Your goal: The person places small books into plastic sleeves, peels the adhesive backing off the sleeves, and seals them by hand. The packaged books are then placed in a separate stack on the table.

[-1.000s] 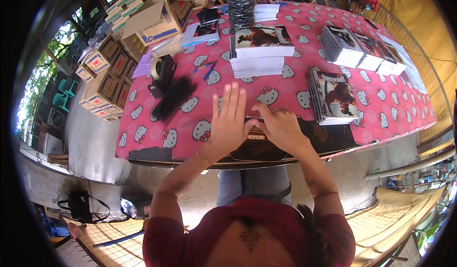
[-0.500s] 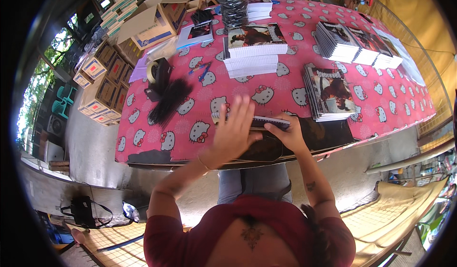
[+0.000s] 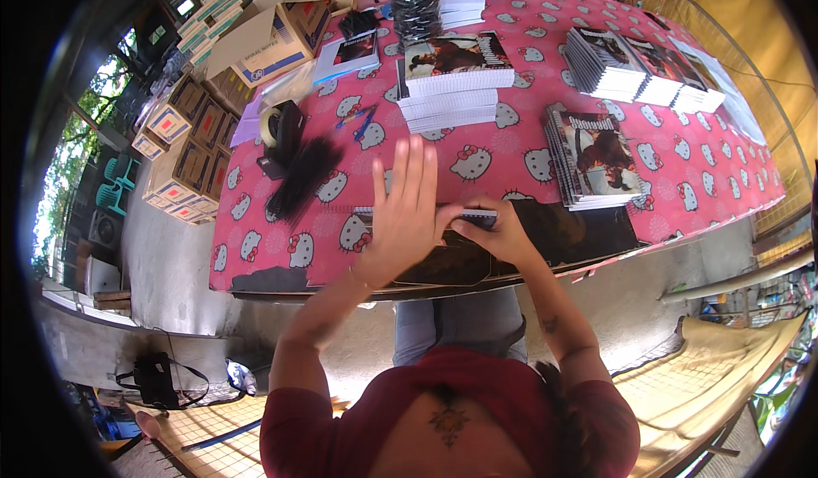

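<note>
At the near edge of the table, my right hand (image 3: 498,229) grips the right end of a notebook (image 3: 481,214), which stands on edge with its pages' edge showing. My left hand (image 3: 405,214) lies flat against its spine side, fingers stretched out and together, hiding the middle of the notebook. A thin dark spiral coil (image 3: 336,210) sticks out past the notebook's left end. Further left rests a bundle of black binding coils (image 3: 308,175). Beyond my hands is a stack of notebooks (image 3: 456,86) with picture covers; another notebook stack (image 3: 594,156) sits to the right.
A tape dispenser (image 3: 281,133) and blue-handled scissors (image 3: 365,124) lie at left on the pink patterned tablecloth (image 3: 477,161). Further notebook stacks (image 3: 641,67) are at the far right. An open cardboard box (image 3: 285,39) and piled cartons (image 3: 192,150) stand beyond the table's left side.
Both hands have shifted a little to the left, the right one with the notebook. The coil now shows further out at the left. My left hand's fingers are straighter and closer together.
</note>
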A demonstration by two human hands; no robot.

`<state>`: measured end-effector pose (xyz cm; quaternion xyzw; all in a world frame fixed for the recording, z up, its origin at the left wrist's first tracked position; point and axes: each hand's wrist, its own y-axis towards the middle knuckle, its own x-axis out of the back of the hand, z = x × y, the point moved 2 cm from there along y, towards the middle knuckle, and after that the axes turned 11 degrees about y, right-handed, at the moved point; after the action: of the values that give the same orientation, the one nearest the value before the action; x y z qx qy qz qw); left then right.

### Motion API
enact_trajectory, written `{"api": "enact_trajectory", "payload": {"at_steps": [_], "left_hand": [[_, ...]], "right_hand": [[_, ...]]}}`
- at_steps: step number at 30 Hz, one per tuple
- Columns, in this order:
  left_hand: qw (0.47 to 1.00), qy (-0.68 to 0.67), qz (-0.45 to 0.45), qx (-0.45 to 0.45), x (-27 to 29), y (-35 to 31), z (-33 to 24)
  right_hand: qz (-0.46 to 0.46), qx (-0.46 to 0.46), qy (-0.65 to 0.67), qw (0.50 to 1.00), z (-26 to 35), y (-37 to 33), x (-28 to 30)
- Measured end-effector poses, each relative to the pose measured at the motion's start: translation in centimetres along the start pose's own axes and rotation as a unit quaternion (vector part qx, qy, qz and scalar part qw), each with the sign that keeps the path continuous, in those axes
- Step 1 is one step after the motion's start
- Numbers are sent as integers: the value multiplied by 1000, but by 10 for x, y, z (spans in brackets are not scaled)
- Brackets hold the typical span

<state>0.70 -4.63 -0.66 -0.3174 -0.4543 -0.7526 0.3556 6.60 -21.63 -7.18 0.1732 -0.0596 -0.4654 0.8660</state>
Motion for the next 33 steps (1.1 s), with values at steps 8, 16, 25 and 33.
{"api": "enact_trajectory", "payload": {"at_steps": [8,16,25,33], "left_hand": [[999,13,-35,9,-3,0,-9],[998,-47,-41,-4,-1,-3,-18],[988,-144,-18,-55,2,-12,-30],[966,-247,-77,9,20,6,-9]], "right_hand": [[88,-51,-81,991,18,3,9],[78,-6,-59,995,18,2,7],[71,12,-71,995,5,-3,8],[44,13,-32,998,36,-6,31]]}}
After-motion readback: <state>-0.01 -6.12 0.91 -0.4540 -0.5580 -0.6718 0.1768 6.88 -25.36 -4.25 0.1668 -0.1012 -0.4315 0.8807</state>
